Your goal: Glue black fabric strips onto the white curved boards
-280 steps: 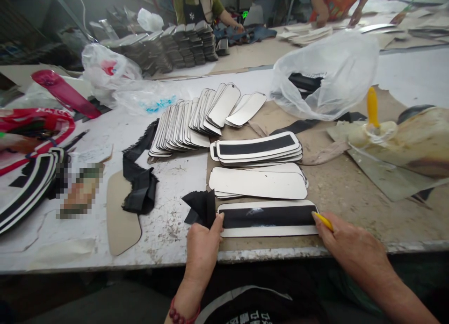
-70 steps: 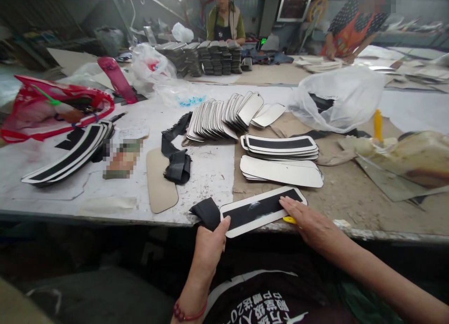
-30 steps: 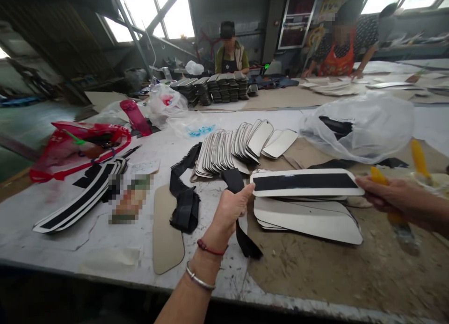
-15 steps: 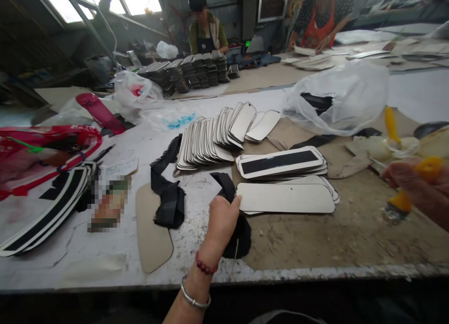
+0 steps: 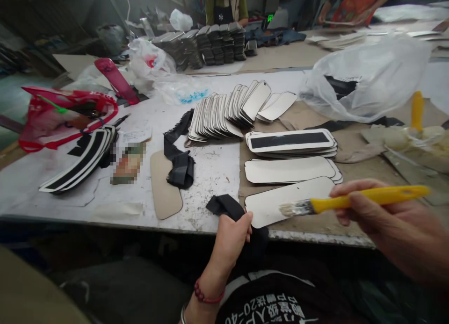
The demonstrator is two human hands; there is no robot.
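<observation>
Clamping right fingers on brush, left fingers on near panel and black fabric; judging strip-faced panels done, leaving plain stack and far fanned pile.

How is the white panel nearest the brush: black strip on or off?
Off: the white panel looks plain where visible; a black strip is bunched at the left hand.

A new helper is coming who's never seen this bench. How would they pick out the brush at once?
On the long table, a plain white strip lies by the near edge. There the right hand grips the brush, bristles towards the left hand. Unlike the upright yellow handle farther back, this one is held nearly level, its pale bristles in view.
</observation>
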